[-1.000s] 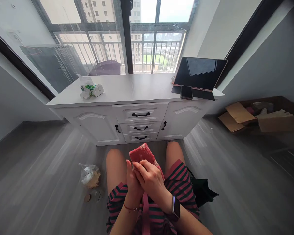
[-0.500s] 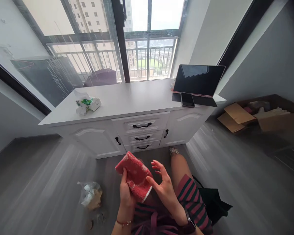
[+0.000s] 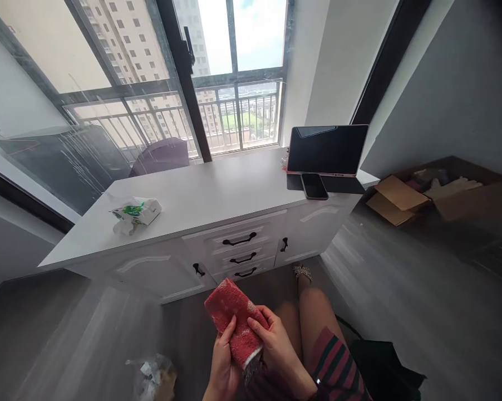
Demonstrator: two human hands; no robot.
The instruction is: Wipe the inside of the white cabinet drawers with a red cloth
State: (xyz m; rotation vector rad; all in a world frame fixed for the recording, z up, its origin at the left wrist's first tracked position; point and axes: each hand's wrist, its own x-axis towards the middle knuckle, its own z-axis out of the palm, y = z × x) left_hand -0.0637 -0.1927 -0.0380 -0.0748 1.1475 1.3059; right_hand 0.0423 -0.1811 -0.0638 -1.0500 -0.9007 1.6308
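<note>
A folded red towel (image 3: pixel 233 316) with small white dots is held low in the middle of the view, above my knees. My left hand (image 3: pixel 223 363) grips its near left edge, thumb on top. My right hand (image 3: pixel 276 350) grips its right side, fingers curled over the cloth. Both hands are closed on the towel. My legs and a striped red and green garment (image 3: pixel 333 368) show beneath.
A white sideboard (image 3: pixel 217 195) with drawers stands ahead below a window. On it lie a tissue pack (image 3: pixel 136 211), a propped tablet (image 3: pixel 326 150) and a phone (image 3: pixel 314 186). A plastic bag (image 3: pixel 153 377) lies on the floor at left, cardboard boxes (image 3: pixel 422 192) at right.
The view has risen and drifted away from my lap. My right hand, open beside the towel half a second ago, has closed on it again. The towel sits lower in view.
</note>
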